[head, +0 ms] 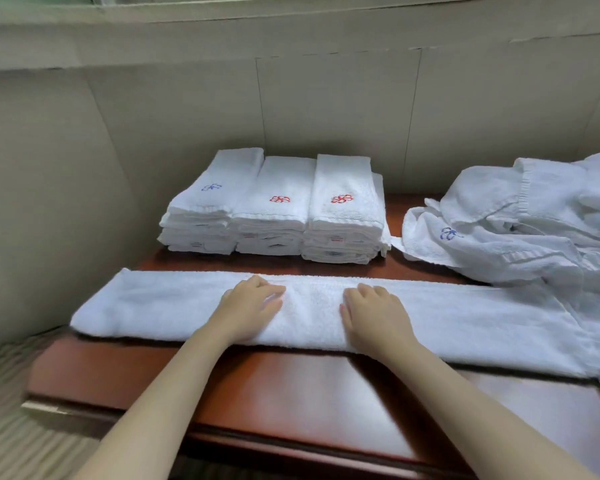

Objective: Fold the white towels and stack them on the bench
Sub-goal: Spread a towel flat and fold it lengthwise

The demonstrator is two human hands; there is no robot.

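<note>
Both hands (312,311) flat on long towel (465,317)

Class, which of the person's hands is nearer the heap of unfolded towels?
Right. The right hand presses the long towel closer to the heap; the left hand lies farther away.

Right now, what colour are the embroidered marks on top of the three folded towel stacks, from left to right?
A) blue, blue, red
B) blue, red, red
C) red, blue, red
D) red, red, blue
B: the left stack carries a blue mark on top, while the middle stack and the right stack each carry a red one.
</note>
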